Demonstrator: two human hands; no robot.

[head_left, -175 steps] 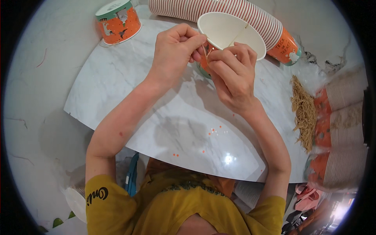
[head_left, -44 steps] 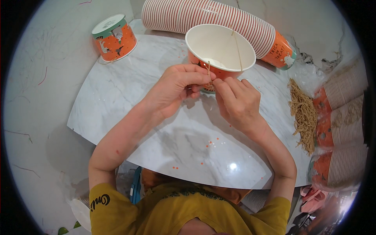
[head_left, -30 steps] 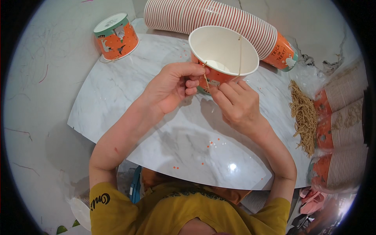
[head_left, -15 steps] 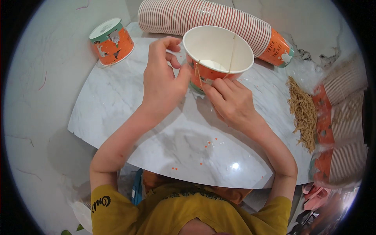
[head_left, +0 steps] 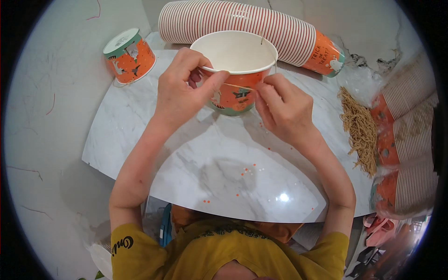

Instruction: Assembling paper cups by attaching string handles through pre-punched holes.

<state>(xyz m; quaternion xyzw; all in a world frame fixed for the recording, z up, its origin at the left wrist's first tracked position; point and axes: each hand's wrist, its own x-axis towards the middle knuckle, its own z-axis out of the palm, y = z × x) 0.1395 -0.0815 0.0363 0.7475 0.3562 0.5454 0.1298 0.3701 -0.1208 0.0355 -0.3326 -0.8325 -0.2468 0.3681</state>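
Observation:
An orange and green paper cup (head_left: 235,95) with a white inside stands on the marbled tabletop in front of me, its open mouth up. My left hand (head_left: 179,91) grips its rim at the near left, the thumb lying along the front. A thin tan string (head_left: 240,86) runs across the cup's front from my left thumb to my right hand (head_left: 287,105). My right fingers are pinched on that string beside the cup's right wall. More string shows at the rim's far right, where a short piece hangs inside.
Behind the cup lies a long nested stack of matching cups (head_left: 238,25). An upside-down cup (head_left: 130,58) sits at the far left. A bundle of tan strings (head_left: 358,128) and plastic-wrapped cup stacks (head_left: 410,144) line the right. Small orange and white paper dots (head_left: 247,170) dot the marbled tabletop (head_left: 186,172).
The cup has moved left and turned. My left hand has taken hold of its rim. My right hand has moved right, drawing the string across the cup's front.

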